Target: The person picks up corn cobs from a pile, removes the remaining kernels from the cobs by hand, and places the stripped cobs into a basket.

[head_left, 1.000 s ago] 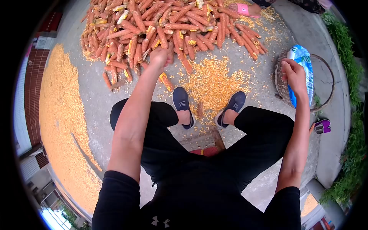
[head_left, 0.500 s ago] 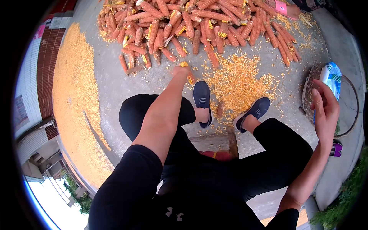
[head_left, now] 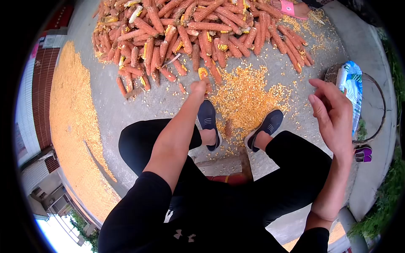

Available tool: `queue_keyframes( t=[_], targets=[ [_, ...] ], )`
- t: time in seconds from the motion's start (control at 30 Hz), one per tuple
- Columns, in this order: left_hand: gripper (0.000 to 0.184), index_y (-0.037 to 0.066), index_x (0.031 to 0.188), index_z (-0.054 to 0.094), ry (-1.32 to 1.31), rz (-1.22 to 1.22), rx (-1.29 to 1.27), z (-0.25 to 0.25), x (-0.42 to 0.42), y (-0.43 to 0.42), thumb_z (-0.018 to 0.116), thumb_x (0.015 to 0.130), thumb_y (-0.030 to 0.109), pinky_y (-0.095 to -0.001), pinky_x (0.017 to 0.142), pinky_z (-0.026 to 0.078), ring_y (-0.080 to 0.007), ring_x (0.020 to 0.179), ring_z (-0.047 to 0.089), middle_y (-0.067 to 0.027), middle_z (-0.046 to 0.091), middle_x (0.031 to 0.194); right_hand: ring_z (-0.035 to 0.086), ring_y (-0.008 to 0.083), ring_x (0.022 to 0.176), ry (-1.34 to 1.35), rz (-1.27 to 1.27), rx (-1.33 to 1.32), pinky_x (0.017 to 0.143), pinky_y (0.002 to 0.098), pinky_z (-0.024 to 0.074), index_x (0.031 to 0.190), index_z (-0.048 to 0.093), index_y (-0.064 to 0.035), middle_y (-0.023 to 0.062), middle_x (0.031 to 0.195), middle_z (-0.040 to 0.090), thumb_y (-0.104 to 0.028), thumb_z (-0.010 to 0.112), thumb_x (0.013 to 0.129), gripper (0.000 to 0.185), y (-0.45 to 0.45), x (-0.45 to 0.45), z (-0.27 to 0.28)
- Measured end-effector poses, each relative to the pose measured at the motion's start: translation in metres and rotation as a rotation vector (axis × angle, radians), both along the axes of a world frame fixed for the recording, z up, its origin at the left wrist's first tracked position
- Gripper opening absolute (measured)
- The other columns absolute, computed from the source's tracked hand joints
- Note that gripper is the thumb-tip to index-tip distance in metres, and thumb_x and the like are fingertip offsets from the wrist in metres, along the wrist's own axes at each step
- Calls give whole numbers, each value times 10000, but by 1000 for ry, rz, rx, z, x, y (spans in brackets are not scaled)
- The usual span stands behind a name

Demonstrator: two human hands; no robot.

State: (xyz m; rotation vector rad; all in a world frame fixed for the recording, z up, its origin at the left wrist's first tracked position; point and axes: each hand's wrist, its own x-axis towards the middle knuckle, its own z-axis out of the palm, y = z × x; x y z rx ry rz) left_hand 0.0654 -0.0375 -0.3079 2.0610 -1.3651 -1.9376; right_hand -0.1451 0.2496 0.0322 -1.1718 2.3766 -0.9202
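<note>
The heap of cobs [head_left: 198, 36] fills the far side of the concrete [head_left: 109, 101], just beyond my left hand [head_left: 198, 87], which is curled round a corn cob [head_left: 203, 74] with yellow kernels on its upper end. Someone's pink sandal [head_left: 287, 7] shows near the heap's right end. Loose kernels [head_left: 242, 92] lie between the heap and my shoes [head_left: 206, 116]. My right hand [head_left: 334, 111], thumb and fingers loosely apart, hides part of a basket [head_left: 332, 72] with a blue-and-white bag [head_left: 353, 82]; I can't tell what the bag holds. Along the concrete's left edge runs a broad kernel bed [head_left: 74, 109], along its right, green plants [head_left: 386, 194].
</note>
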Motion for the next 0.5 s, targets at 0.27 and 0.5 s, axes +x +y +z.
queue_keyframes(
  t=[0.27,0.5],
  targets=[
    [264,73,1194,518,891,-84,575,154,-63,32,574,985,223,-325,543,460,-202,673,549,-129,603,900,627,152,644,-37,-3,-82,598,326,495,1227,627,45,108,747,632,-157,685,944,352,-20,8,-20],
    [349,67,1246,533,876,-758,370,335,-63,68,642,986,272,-242,377,250,-78,412,385,-30,518,656,614,112,660,-636,-229,-442,519,242,430,1350,570,-42,66,942,646,-311,671,973,475,-47,13,-1]
  ],
)
